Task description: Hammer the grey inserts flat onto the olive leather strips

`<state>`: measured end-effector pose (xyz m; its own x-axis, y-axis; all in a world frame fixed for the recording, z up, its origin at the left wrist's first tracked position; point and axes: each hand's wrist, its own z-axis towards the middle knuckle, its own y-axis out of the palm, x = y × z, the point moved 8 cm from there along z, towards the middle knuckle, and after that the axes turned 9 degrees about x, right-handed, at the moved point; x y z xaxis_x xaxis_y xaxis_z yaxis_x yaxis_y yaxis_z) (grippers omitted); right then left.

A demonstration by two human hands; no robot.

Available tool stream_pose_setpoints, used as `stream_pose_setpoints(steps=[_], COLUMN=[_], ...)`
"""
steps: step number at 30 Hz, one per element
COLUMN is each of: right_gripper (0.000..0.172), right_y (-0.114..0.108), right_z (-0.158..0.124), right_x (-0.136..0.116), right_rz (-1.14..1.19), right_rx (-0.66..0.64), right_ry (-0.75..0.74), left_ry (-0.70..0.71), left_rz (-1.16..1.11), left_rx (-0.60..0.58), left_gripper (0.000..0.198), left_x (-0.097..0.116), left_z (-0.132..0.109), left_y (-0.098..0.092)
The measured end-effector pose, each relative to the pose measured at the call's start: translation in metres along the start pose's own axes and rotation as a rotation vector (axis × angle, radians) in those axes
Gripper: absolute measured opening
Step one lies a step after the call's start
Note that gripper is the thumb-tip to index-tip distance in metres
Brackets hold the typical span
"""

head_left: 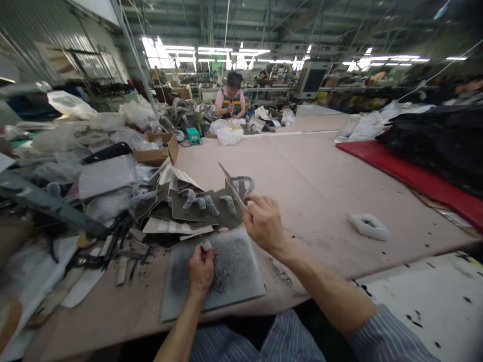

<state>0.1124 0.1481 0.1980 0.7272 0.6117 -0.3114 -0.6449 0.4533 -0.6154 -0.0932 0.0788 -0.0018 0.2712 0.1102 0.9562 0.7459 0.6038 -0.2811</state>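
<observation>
My right hand (264, 221) is raised over the far right corner of a grey board, its fingers closed on a thin stiff panel (231, 185) seen almost edge-on. A curved, plastic-wrapped handle (247, 181) shows just behind that panel and seems joined to it. Over the board's middle, my left hand (202, 266) is closed around a small pale block (206, 245); its kind is unclear. Dark smudges and scraps cover the grey board (241, 251). Beyond it lie overlapping dark panels (188, 206) with plastic-wrapped handles.
Hand tools (123, 251) and plastic-wrapped pieces crowd the left side. Farther back stand a cardboard box (156, 151) and a teal device (192, 136). A wrapped white bundle (368, 226) lies right, near red material (411, 171). Another person (231, 98) works across the table.
</observation>
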Motion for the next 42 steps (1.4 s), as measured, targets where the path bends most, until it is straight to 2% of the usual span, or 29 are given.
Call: stream_pose_setpoints(steps=[2, 5, 6, 8, 9, 11, 13, 15, 17, 19, 21, 24, 27, 29, 33, 37, 40, 42], right_gripper=[0.014, 0.008, 0.005, 0.016, 0.019, 0.016, 0.015, 0.027, 0.049, 0.064, 0.061, 0.047, 0.043, 0.043, 0.048, 0.049, 0.053, 0.055], right_y=[-0.005, 0.017, 0.024, 0.034, 0.036, 0.034, 0.027, 0.026, 0.038, 0.058, 0.073, 0.079, 0.073, 0.070, 0.069, 0.070, 0.067, 0.061], right_z=[-0.063, -0.162, -0.187, -0.217, -0.220, -0.209, -0.181, -0.153, -0.135, -0.129, -0.130, -0.139, -0.152, -0.162, -0.177, -0.183, -0.182, -0.172], right_x=[-0.026, -0.058, -0.065, -0.074, -0.076, -0.075, -0.059, -0.033, -0.010, 0.001, 0.002, -0.003, -0.008, -0.009, -0.007, -0.005, -0.002, 0.005], right_rz=[-0.020, 0.027, 0.052, 0.117, 0.163, 0.247, 0.256, 0.214, 0.187, 0.195, 0.198, 0.177, 0.150, 0.150, 0.212, 0.251, 0.294, 0.366], right_rx=[-0.104, -0.344, -0.389, -0.434, -0.436, -0.393, -0.293, -0.226, -0.272, -0.401, -0.515, -0.582, -0.589, -0.595, -0.590, -0.593, -0.611, -0.582], right_ry=[-0.092, -0.153, -0.142, -0.074, -0.044, -0.001, 0.070, 0.192, 0.305, 0.356, 0.378, 0.439, 0.494, 0.504, 0.552, 0.597, 0.645, 0.664], left_ry=[-0.026, -0.020, -0.009, 0.006, 0.006, 0.004, 0.007, 0.013, 0.002, -0.029, -0.078, -0.192, -0.274, -0.256, -0.167, -0.118, -0.123, -0.135], left_rz=[-0.034, -0.004, 0.014, 0.036, 0.039, 0.045, 0.045, 0.034, 0.023, 0.039, 0.052, 0.014, 0.015, 0.041, 0.032, 0.030, 0.026, 0.016], left_rx=[0.015, 0.025, 0.025, 0.023, 0.021, 0.021, 0.020, 0.012, -0.019, -0.065, -0.122, -0.182, -0.146, -0.093, -0.009, 0.001, 0.014, 0.004], left_gripper=[0.031, 0.029, 0.028, 0.027, 0.027, 0.028, 0.028, 0.027, 0.027, 0.025, 0.027, 0.038, 0.047, 0.048, 0.044, 0.045, 0.049, 0.050], left_x=[-0.002, 0.000, 0.002, 0.003, 0.003, 0.003, 0.005, 0.008, 0.009, 0.006, 0.000, -0.012, -0.018, -0.014, -0.004, -0.011, -0.019, -0.019], left_z=[-0.001, -0.002, -0.002, -0.002, -0.002, -0.002, -0.004, -0.007, -0.012, -0.018, -0.022, -0.025, -0.020, -0.014, -0.002, 0.001, 0.000, -0.001], left_y=[-0.002, -0.005, -0.005, -0.005, -0.005, -0.004, -0.003, -0.004, -0.007, -0.014, -0.025, -0.047, -0.068, -0.074, -0.063, -0.048, -0.049, -0.050])
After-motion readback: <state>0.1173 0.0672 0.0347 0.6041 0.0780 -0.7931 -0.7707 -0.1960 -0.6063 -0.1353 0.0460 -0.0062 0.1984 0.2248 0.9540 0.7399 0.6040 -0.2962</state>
